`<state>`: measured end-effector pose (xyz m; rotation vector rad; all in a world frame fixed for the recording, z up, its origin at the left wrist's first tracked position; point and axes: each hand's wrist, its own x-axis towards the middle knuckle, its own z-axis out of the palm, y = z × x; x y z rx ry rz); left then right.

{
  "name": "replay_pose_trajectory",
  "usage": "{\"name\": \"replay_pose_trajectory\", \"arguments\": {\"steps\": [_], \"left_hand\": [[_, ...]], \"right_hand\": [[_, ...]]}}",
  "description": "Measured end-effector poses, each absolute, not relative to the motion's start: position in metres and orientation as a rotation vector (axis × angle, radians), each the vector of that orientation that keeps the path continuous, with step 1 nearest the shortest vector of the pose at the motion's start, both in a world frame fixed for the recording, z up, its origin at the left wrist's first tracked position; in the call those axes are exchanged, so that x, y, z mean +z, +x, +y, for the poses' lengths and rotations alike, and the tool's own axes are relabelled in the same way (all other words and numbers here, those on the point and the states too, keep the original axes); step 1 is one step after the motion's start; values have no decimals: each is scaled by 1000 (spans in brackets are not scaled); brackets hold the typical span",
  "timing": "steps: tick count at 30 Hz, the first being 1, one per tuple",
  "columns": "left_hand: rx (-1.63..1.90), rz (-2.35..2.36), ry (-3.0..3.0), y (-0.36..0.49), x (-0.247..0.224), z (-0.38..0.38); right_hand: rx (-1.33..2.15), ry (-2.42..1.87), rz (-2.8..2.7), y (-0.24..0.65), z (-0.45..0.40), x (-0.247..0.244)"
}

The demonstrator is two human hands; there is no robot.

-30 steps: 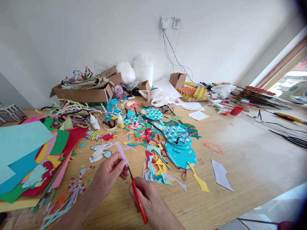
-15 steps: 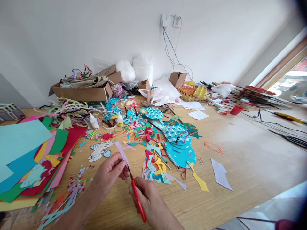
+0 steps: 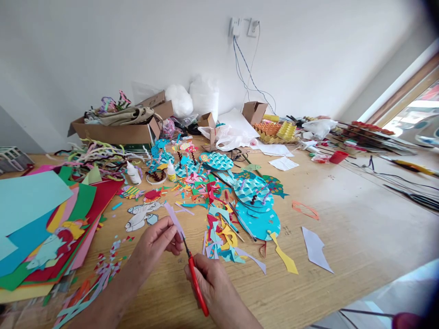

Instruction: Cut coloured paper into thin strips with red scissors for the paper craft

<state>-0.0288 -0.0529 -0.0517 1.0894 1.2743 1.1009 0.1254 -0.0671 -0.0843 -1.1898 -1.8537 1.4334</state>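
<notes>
A narrow strip of lilac paper [image 3: 173,218] is pinched in my left hand [image 3: 159,242], its far end sticking up past the fingers. My right hand [image 3: 214,278] is wrapped round red-handled scissors [image 3: 196,285], whose blades meet the near end of the strip. White paper fish cut-outs [image 3: 142,217] lie just beyond my left hand. Beyond and right of my right hand is a heap of coloured scraps [image 3: 221,233], with a round blue piece [image 3: 259,221] past it.
Coloured paper sheets [image 3: 30,196] are stacked at the left. Pipe cleaners [image 3: 103,157], glue bottles [image 3: 133,173] and a cardboard box [image 3: 116,132] stand behind. A lilac offcut [image 3: 315,249] and a red cup [image 3: 338,157] are on the right of the table [image 3: 329,201].
The view has shifted very slightly. My left hand and the lilac strip have moved a little; the scissors remain at the strip's near end.
</notes>
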Motion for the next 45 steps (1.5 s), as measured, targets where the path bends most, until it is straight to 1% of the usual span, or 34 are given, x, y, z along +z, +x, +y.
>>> {"name": "replay_pose_trajectory", "arguments": {"steps": [4,18,33,38,45], "left_hand": [[1106,1321,1117,-32,-49,-48],[1055,1340,1099,-29,-51,-49],[1041,1323,1080,-28,-49,-50],[1081,1351,1099,-33,-46,-46],[1048,1341,1100,-30,-46,-46]], "right_hand": [[1399,-1183,-1889,126,-67,-85],[1507,-1191,-1833,127,-68,-82],[1393,-1212,-1911,128,-68,-80],[1429,-1218,-1903,127,-67,-82],[1461,-1211,-1874,126,-67,-84]]}}
